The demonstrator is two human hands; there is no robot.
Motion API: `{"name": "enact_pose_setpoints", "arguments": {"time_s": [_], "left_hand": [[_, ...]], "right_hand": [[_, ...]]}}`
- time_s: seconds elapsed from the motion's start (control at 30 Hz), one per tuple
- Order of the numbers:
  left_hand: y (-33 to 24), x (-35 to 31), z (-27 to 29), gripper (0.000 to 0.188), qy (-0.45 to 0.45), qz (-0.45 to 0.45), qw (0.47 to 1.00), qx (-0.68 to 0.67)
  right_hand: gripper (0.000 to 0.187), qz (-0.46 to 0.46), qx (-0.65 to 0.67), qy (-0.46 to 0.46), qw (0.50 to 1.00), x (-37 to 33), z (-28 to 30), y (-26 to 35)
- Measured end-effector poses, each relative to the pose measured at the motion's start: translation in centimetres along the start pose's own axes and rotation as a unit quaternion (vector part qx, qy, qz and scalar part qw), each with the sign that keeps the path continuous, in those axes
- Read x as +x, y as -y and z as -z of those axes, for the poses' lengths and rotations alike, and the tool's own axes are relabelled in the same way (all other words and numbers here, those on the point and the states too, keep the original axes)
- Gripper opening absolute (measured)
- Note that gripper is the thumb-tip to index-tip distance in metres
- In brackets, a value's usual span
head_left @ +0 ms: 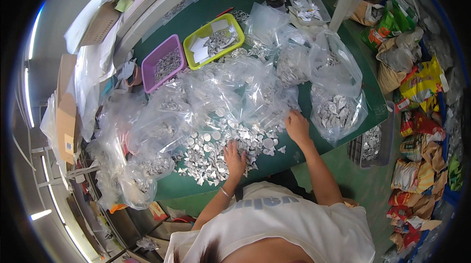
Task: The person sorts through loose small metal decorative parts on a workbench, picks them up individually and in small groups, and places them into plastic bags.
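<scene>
My left hand [235,159] rests with its fingers apart on a loose pile of small silver-grey metal pieces [203,160], among them some round discs. At the pile's right, my right hand [297,126] is closed, its fingers curled at the edge of a clear plastic bag [267,93]. Whatever those fingertips hold, if anything, is hidden. More clear bags with silvery pieces lie just beyond the pile. Close to my right hand stands an open clear bag [338,113] full of similar pieces.
A purple basket [144,69] and a yellow-green basket [239,26] of metal pieces stand on the green table [189,192]. Bulging bags [147,130] crowd the left. A grey crate [385,150] sits on the floor at right, beside stacked colourful sacks [422,86].
</scene>
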State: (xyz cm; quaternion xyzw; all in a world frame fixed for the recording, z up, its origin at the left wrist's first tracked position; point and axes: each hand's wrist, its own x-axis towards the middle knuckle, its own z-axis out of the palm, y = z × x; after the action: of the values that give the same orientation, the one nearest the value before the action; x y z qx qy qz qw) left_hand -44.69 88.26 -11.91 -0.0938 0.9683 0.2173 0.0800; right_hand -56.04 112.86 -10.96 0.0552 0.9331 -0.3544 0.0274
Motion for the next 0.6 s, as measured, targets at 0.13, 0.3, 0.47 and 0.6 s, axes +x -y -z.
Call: {"name": "enact_pose_setpoints", "arguments": {"time_s": [0.13, 0.3, 0.47, 0.6], "left_hand": [[1.1, 1.0, -0.4, 0.059, 0.029, -0.022, 0.999, 0.04], [1.8, 0.6, -0.1, 0.059, 0.06, -0.044, 0.995, 0.06], [2.0, 0.2, 1.3, 0.062, 0.096, -0.07, 0.992, 0.044], [2.7, 0.1, 1.5, 0.064, 0.111, -0.069, 0.991, 0.034]], "right_hand": [[0.018, 0.034, 0.024, 0.025, 0.999, -1.1, -0.6, 0.2], [0.011, -0.008, 0.165, 0.112, 0.98, -1.6, 1.7, -0.1], [0.01, -0.04, 0.278, 0.214, 0.936, -0.5, 4.7, -1.6], [0.013, -0.059, 0.264, 0.081, 0.959, 2.1, 6.4, -1.8]]}}
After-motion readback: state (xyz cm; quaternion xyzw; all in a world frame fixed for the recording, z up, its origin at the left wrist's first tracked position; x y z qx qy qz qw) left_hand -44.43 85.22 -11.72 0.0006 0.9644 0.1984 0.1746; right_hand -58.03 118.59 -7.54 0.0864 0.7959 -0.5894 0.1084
